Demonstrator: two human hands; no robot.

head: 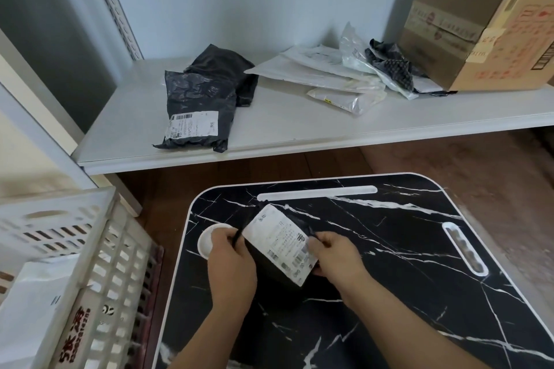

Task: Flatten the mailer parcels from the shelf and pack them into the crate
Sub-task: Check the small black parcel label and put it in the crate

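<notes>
Both hands, left hand (pixel 230 260) and right hand (pixel 335 255), pinch the black mailer parcel (pixel 278 246) between their fingers, over the bench (pixel 389 249). Next, I think: press it flat.

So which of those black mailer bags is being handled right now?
The small black mailer on the marble-patterned table, gripped by the left hand and right hand. The two other black mailers lie untouched on the shelf.

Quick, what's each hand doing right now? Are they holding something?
Left hand: fingers curled, pinching the left edge of the black mailer parcel.
Right hand: fingers curled, gripping the same parcel's right edge, over the black marble tray table.
</notes>
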